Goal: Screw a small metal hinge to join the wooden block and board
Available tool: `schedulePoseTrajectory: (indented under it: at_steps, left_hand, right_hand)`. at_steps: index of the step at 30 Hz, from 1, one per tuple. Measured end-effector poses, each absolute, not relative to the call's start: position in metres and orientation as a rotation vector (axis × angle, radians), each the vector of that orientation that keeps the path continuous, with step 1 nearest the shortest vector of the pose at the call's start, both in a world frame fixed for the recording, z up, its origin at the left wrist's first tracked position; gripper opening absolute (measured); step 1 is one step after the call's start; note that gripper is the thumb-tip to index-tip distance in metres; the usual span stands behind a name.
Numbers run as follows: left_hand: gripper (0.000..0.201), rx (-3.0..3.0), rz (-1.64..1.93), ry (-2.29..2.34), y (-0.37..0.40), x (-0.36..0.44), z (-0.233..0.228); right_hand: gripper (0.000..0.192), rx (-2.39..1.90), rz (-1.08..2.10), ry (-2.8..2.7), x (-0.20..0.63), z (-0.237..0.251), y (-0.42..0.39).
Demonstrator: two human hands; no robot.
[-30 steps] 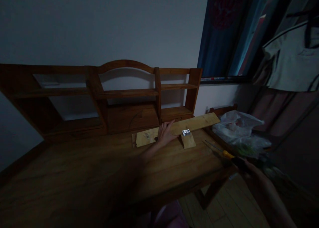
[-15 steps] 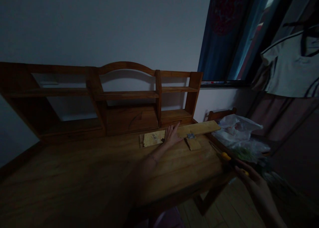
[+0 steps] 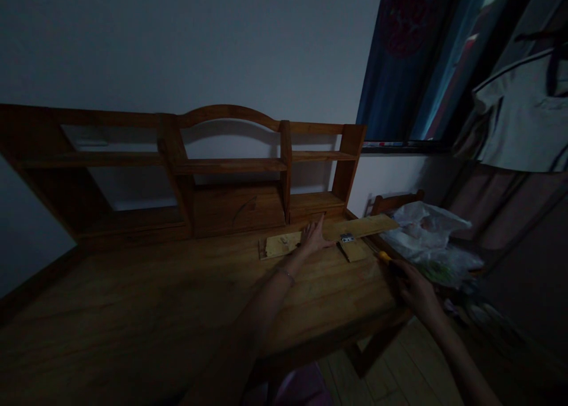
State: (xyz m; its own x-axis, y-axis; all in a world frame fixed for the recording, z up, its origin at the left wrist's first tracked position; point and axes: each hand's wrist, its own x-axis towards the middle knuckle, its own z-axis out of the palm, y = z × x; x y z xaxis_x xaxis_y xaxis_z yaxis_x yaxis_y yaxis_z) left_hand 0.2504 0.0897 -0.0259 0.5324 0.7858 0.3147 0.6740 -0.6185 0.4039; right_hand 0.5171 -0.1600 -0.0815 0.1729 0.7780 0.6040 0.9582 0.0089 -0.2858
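Left hand (image 3: 316, 237) is lying spread flat on the plank (image 3: 331, 233) at the bench (image 3: 177, 299) rear, beside a hinge (image 3: 347, 238); right hand (image 3: 410, 287) is gripping the screwdriver (image 3: 385, 257) at the bench's right edge.

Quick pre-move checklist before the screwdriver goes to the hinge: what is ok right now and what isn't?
1. Left hand flat on the long plank, pinning it to the desk: ok.
2. Right hand closed on the yellow-handled screwdriver at the desk's right edge: ok.
3. Screwdriver tip at the hinge: not ok, it is apart from the hinge, to its right.
4. Hinge sits across the plank and the small block: ok.
5. Screws seated in the hinge: cannot tell, too dark and too small.
6. Plastic bag away from the plank's right end: cannot tell.
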Motion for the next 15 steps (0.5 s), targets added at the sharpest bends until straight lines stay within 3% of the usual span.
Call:
schedulePoseTrajectory:
  at_steps: [9,12,15]
  left_hand:
    - [0.106,2.675,0.681,1.25,0.079,0.252,-0.029]
    - [0.109,2.705,0.661,1.249,0.077,0.254,-0.03]
    - [0.107,2.73,0.636,1.252,0.079,0.255,-0.033]
  right_hand:
    - [0.045,-1.851,-0.482,-1.591,0.499,-0.069,-0.146]
    - [0.05,-1.787,-0.603,-1.55,0.462,-0.026,-0.145]
    - [0.06,-1.577,-0.708,-1.57,0.397,0.049,-0.159]
